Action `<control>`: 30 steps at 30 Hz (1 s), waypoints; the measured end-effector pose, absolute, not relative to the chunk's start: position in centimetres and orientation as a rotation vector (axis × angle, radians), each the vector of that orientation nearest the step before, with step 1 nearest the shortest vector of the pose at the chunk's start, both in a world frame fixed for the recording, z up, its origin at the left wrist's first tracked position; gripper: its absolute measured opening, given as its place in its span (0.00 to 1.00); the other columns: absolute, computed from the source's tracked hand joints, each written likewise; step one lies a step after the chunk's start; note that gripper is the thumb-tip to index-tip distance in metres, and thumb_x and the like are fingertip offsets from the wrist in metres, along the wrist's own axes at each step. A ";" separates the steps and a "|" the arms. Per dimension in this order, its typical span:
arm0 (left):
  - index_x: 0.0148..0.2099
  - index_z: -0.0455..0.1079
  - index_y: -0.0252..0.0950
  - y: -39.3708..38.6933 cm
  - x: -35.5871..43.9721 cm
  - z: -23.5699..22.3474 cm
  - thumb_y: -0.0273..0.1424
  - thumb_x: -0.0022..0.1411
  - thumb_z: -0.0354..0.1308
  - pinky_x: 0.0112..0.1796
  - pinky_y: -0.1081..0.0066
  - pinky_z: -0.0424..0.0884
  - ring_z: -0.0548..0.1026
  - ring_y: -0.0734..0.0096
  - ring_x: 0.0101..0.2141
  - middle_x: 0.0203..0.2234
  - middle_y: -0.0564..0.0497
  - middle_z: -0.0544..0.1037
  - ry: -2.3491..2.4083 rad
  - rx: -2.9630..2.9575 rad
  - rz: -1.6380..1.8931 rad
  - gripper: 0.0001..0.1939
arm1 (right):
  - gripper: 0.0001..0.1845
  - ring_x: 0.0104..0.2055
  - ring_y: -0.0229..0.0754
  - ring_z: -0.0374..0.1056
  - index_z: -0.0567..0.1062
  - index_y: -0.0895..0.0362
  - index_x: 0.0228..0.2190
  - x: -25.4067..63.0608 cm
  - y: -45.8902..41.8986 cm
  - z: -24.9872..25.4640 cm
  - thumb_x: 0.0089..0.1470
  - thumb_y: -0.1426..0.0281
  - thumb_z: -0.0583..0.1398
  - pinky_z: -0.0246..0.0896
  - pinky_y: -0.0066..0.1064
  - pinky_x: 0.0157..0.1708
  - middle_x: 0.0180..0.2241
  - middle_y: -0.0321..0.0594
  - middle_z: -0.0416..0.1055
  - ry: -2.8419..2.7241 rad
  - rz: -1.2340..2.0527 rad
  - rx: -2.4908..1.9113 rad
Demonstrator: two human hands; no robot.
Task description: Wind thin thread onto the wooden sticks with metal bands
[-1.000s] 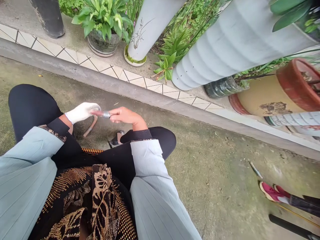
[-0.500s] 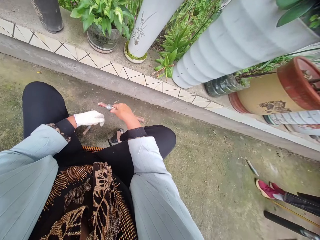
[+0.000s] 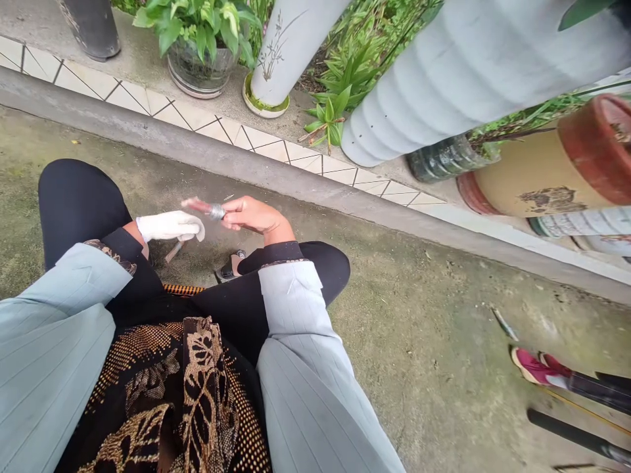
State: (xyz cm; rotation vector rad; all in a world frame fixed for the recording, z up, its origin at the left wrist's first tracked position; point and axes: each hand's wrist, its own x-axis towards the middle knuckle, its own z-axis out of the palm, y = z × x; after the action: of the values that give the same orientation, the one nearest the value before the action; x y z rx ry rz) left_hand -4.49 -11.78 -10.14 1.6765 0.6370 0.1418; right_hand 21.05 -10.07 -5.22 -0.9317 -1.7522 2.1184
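Note:
My right hand (image 3: 254, 215), bare, is closed around a short reddish-brown stick (image 3: 197, 205) with a silver wire coil (image 3: 217, 211) wound round it. The stick's far end points left, blurred by motion, above the glove. My left hand (image 3: 170, 226) wears a white glove, and its fingers are curled; whatever they hold is hidden. Just below the glove shows the end of a thin brown stick (image 3: 174, 251); I cannot tell whether it is in the hand or on the ground. Both hands are apart, over the ground between my knees.
A low tiled ledge (image 3: 221, 130) runs across ahead, bearing a glass pot (image 3: 202, 69), a ribbed grey column (image 3: 394, 112) and a tan-and-red pot (image 3: 532, 171). At right are another person's red shoes (image 3: 530, 366), a thin object (image 3: 503, 324) on the concrete and a dark pole (image 3: 566, 430).
My right hand has turned and shifted slightly right, still holding the wire-wound stick, whose end has swung left and up. The gloved left hand has moved slightly left. The view has shifted a little.

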 end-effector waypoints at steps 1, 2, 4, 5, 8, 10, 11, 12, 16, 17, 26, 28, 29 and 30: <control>0.42 0.74 0.31 -11.9 -4.3 -10.1 0.50 0.67 0.45 0.24 0.76 0.62 0.63 0.76 0.20 0.19 0.53 0.68 0.679 1.714 0.158 0.27 | 0.17 0.22 0.28 0.56 0.71 0.61 0.28 21.0 -10.1 -5.4 0.48 0.59 0.66 0.50 0.22 0.22 0.23 0.31 0.65 -1.595 2.048 -0.978; 0.42 0.74 0.31 -12.0 -4.2 -10.0 0.50 0.67 0.45 0.24 0.76 0.62 0.63 0.76 0.20 0.19 0.52 0.68 0.733 1.763 0.169 0.27 | 0.18 0.21 0.28 0.56 0.70 0.60 0.27 20.8 -10.2 -5.7 0.48 0.58 0.66 0.49 0.22 0.21 0.22 0.31 0.65 -1.466 1.991 -1.032; 0.41 0.75 0.32 -12.2 -3.8 -9.9 0.47 0.67 0.46 0.26 0.76 0.62 0.65 0.76 0.21 0.21 0.52 0.71 0.831 1.875 0.164 0.25 | 0.17 0.21 0.28 0.55 0.68 0.59 0.26 20.2 -10.2 -6.3 0.49 0.59 0.65 0.47 0.22 0.19 0.22 0.31 0.64 -1.326 1.919 -1.157; 0.41 0.76 0.33 -12.3 -3.6 -9.7 0.45 0.67 0.46 0.27 0.76 0.63 0.66 0.76 0.22 0.22 0.52 0.73 0.855 1.926 0.147 0.24 | 0.15 0.20 0.28 0.55 0.68 0.59 0.25 19.9 -10.1 -6.7 0.51 0.61 0.64 0.47 0.22 0.19 0.21 0.31 0.64 -1.321 1.893 -1.235; 0.41 0.77 0.35 -12.5 -3.2 -9.5 0.41 0.66 0.45 0.32 0.76 0.64 0.70 0.74 0.26 0.28 0.52 0.77 0.843 2.035 0.082 0.21 | 0.08 0.19 0.29 0.55 0.69 0.59 0.26 19.2 -9.8 -7.4 0.55 0.69 0.60 0.49 0.22 0.20 0.21 0.31 0.63 -1.497 1.758 -1.531; 0.40 0.77 0.36 -12.5 -3.1 -9.6 0.40 0.66 0.44 0.34 0.76 0.64 0.71 0.74 0.29 0.31 0.52 0.78 0.828 2.083 0.023 0.21 | 0.07 0.20 0.29 0.57 0.72 0.60 0.27 18.9 -9.6 -7.7 0.56 0.71 0.58 0.50 0.23 0.22 0.21 0.32 0.65 -1.709 1.599 -1.727; 0.40 0.77 0.36 -12.5 -3.1 -9.6 0.39 0.66 0.44 0.35 0.76 0.64 0.72 0.74 0.30 0.32 0.52 0.79 0.830 2.101 -0.007 0.21 | 0.07 0.21 0.30 0.57 0.73 0.60 0.27 18.7 -9.6 -7.7 0.56 0.70 0.58 0.51 0.24 0.24 0.22 0.33 0.67 -1.831 1.505 -1.800; 0.40 0.77 0.36 -12.5 -3.1 -9.8 0.38 0.66 0.43 0.35 0.77 0.63 0.72 0.74 0.30 0.32 0.52 0.79 0.836 2.117 -0.033 0.21 | 0.08 0.22 0.31 0.59 0.74 0.59 0.28 18.6 -9.6 -7.7 0.56 0.69 0.58 0.51 0.25 0.25 0.23 0.34 0.68 -1.959 1.413 -1.854; 0.36 0.76 0.38 -12.5 -3.1 -10.6 0.36 0.66 0.44 0.30 0.75 0.58 0.69 0.74 0.27 0.28 0.53 0.77 0.836 2.263 -0.121 0.19 | 0.10 0.27 0.35 0.63 0.78 0.59 0.31 18.0 -9.8 -7.1 0.55 0.65 0.60 0.51 0.29 0.28 0.28 0.41 0.74 -2.440 1.192 -1.992; 0.34 0.75 0.39 -12.5 -3.1 -10.7 0.36 0.66 0.45 0.28 0.74 0.56 0.68 0.73 0.25 0.26 0.52 0.76 0.846 2.326 -0.143 0.18 | 0.10 0.28 0.37 0.64 0.79 0.59 0.31 17.9 -9.9 -6.9 0.54 0.66 0.61 0.51 0.29 0.29 0.28 0.43 0.75 -2.544 1.217 -2.013; 0.33 0.72 0.37 -12.4 -3.1 -11.0 0.37 0.62 0.51 0.26 0.72 0.53 0.63 0.71 0.22 0.22 0.50 0.71 0.913 2.396 -0.029 0.12 | 0.08 0.21 0.30 0.58 0.76 0.60 0.28 19.2 -10.1 -6.4 0.51 0.66 0.64 0.54 0.26 0.27 0.20 0.31 0.67 -2.491 2.370 -1.169; 0.35 0.72 0.34 -12.1 -3.2 -10.9 0.38 0.63 0.49 0.29 0.72 0.58 0.66 0.70 0.25 0.26 0.49 0.73 0.978 2.267 0.059 0.14 | 0.10 0.22 0.29 0.58 0.75 0.61 0.28 19.6 -10.0 -6.1 0.52 0.65 0.63 0.54 0.24 0.26 0.22 0.31 0.67 -2.260 2.289 -1.023; 0.37 0.72 0.33 -11.9 -3.3 -10.9 0.38 0.64 0.47 0.31 0.72 0.60 0.67 0.70 0.26 0.27 0.48 0.74 1.012 2.213 0.101 0.16 | 0.11 0.22 0.29 0.57 0.73 0.61 0.27 19.7 -10.0 -6.0 0.52 0.64 0.63 0.53 0.24 0.26 0.22 0.32 0.67 -2.127 2.183 -1.041; 0.40 0.73 0.32 -11.7 -3.3 -11.0 0.38 0.66 0.45 0.32 0.72 0.62 0.68 0.70 0.27 0.28 0.48 0.74 1.038 2.165 0.133 0.19 | 0.13 0.22 0.28 0.57 0.72 0.61 0.26 19.7 -10.0 -6.0 0.52 0.63 0.63 0.53 0.23 0.25 0.22 0.32 0.66 -1.976 2.068 -1.093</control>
State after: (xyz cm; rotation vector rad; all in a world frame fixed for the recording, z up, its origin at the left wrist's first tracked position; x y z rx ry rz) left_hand -3.31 -11.72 -10.99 2.1650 1.0382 0.1334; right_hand 19.70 -9.96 -5.96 -1.0929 -1.9762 2.0683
